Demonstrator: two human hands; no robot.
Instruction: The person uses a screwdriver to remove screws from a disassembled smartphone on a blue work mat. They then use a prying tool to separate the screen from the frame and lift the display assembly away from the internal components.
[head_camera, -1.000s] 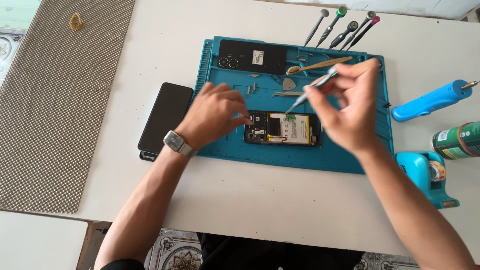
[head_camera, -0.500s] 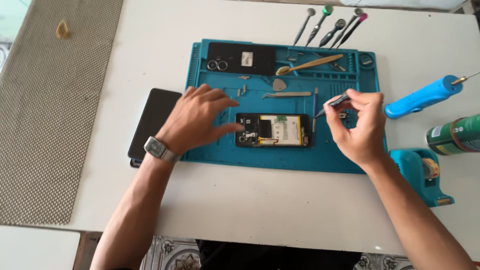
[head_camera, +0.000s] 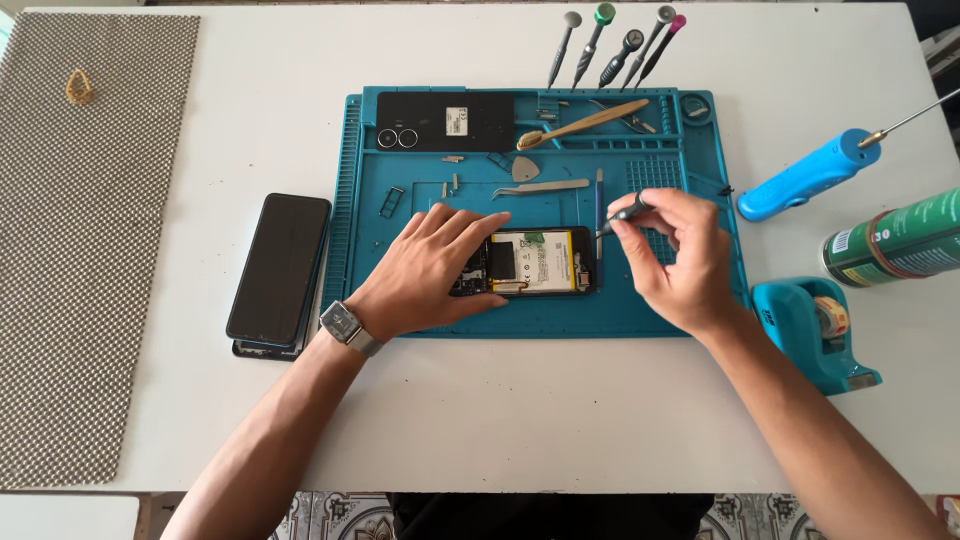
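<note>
Two bare hands work over a blue silicone repair mat (head_camera: 400, 215) lying on a white desk (head_camera: 520, 420). At the mat's centre lies an opened black smartphone (head_camera: 535, 262) with its back removed, exposing the battery and circuit board. The left hand (head_camera: 430, 270), with a grey wristwatch (head_camera: 345, 326) on the wrist, lies flat on the phone's left end, fingers (head_camera: 470, 232) spread and gripping nothing. The right hand (head_camera: 680, 255) hovers just right of the phone; its fingers are pinched narrowly around a slim grey precision screwdriver (head_camera: 625, 214), whose tip points left toward the phone's upper right corner.

On the mat's upper section lie the black phone back cover (head_camera: 450, 121) with two camera rings, a wooden-handled brush (head_camera: 585, 124), a pair of metal tweezers (head_camera: 540, 187) and small loose parts. Five more precision screwdrivers (head_camera: 615, 45) stand in a row just beyond the mat's far edge.

Left of the mat lies a second black smartphone (head_camera: 278, 268), screen up, and farther left a grey woven anti-slip mat (head_camera: 90, 260). To the right are a blue cylindrical power tool (head_camera: 805, 175), a green can (head_camera: 895, 238) on its side, and a blue tape dispenser (head_camera: 815, 325).
</note>
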